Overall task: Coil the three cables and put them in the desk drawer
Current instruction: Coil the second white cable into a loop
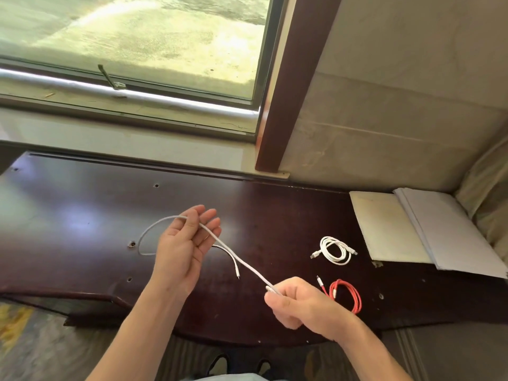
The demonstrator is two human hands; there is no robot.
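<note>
A long white cable (242, 264) is stretched in the air above the dark wooden desk (82, 204). My left hand (184, 243) is palm up with fingers spread, and the cable loops around behind it and crosses its fingers. My right hand (297, 303) pinches the cable's other end near its plug. One free plug end hangs below the left hand. A coiled white cable (334, 250) lies on the desk to the right. A coiled red cable (345, 294) lies just beyond my right hand. No drawer is visible.
An open notebook (428, 229) lies at the desk's far right against the wall. A window and a wooden post stand behind the desk. Small screw holes dot the desktop. My feet show under the front edge.
</note>
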